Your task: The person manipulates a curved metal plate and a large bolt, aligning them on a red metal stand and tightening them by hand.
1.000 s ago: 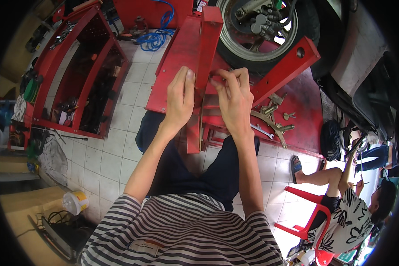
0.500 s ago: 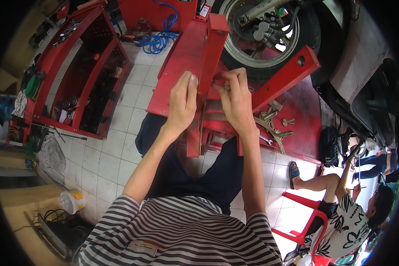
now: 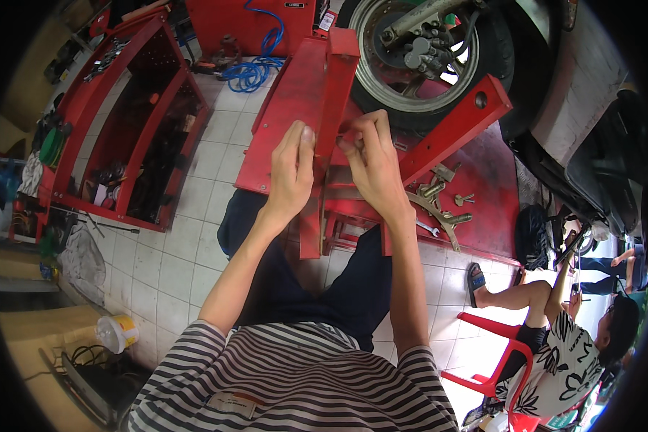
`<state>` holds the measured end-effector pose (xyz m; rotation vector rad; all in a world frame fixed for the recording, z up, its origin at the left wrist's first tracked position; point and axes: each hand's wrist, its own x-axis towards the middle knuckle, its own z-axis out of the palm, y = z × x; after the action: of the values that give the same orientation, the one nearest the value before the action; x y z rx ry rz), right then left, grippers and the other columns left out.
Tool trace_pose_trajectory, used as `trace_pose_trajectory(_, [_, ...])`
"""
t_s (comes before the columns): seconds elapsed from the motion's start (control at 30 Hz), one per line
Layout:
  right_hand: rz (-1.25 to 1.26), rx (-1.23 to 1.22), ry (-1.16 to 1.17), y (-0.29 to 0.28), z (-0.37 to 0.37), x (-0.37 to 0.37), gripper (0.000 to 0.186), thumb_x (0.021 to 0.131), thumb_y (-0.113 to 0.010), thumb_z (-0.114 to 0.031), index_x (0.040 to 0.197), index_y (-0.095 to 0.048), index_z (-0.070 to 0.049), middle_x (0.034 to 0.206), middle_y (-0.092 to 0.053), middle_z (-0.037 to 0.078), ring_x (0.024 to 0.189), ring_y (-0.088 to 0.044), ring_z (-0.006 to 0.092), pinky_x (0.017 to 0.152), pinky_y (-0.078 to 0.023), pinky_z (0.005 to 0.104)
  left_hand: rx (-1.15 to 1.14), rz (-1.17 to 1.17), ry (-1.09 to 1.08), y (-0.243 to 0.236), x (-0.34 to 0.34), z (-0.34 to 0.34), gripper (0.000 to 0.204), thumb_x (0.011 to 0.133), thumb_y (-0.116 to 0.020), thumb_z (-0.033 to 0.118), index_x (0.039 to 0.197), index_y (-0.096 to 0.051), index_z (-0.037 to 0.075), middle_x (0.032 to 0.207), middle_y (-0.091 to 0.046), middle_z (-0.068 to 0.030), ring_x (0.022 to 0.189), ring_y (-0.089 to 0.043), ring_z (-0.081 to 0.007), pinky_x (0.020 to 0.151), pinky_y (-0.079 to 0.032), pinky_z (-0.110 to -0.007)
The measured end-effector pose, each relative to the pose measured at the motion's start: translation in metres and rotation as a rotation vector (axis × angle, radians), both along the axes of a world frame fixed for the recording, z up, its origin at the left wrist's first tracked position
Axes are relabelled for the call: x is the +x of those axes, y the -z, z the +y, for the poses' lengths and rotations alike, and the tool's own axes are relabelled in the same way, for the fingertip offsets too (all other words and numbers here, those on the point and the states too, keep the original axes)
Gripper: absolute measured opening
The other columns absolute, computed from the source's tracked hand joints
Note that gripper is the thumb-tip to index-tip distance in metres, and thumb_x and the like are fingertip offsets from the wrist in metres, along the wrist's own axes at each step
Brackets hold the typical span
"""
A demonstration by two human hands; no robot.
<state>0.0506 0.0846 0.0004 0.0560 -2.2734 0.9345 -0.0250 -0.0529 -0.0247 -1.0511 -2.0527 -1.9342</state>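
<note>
My left hand has its fingers together along the left side of an upright red steel post. My right hand is curled at the post's right side, its thumb and index finger pinched on something small that I cannot make out. The post stands over a red steel platform. Beside my right hand a second red arm with a hole slants up to the right. Below it lie brass-coloured metal fittings and a silver wrench.
A motorbike wheel is behind the posts. A red tool cart and a coiled blue hose stand and lie left. A white bucket is lower left. At right a person sits on a red plastic chair.
The view has shifted slightly, so the post sits a little lower in the picture. Both my hands stay at the post, with the right fingers moving only slightly.
</note>
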Motion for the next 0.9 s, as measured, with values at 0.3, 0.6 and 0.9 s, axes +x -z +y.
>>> trace_pose_trajectory(0.3, [-0.066,-0.202,-0.127,0.006,0.0,-0.002,0.018,0.095,-0.06,-0.003,0.111,-0.052,0.0,0.101,-0.046,0.01,0.081,-0.05,0.0214,0.071,-0.045,0.0346,0.002,-0.004,0.006,0.0,-0.001,0.0,0.028,0.106,-0.037,0.014,0.087,-0.048,-0.003,0.076,-0.047,-0.0141,0.065,-0.046,-0.027,0.061,-0.038,-0.038])
trace_pose_trajectory(0.6, [-0.056,-0.277,-0.127,0.012,-0.005,-0.003,0.017,0.098,-0.057,-0.004,0.112,-0.049,-0.001,0.101,-0.045,0.009,0.081,-0.049,0.0189,0.071,-0.044,0.0312,0.013,-0.001,0.015,0.003,-0.003,0.001,0.028,0.106,-0.038,0.015,0.087,-0.048,-0.003,0.076,-0.046,-0.0144,0.066,-0.046,-0.0277,0.061,-0.037,-0.039])
trace_pose_trajectory(0.9, [-0.065,-0.416,-0.218,0.019,-0.003,-0.007,0.017,0.1,-0.057,-0.011,0.112,-0.05,-0.001,0.101,-0.046,0.007,0.079,-0.054,0.0144,0.067,-0.045,0.029,0.006,-0.014,0.012,0.002,-0.002,0.0,0.027,0.106,-0.038,0.014,0.088,-0.048,-0.004,0.078,-0.047,-0.0143,0.067,-0.047,-0.0277,0.062,-0.038,-0.038])
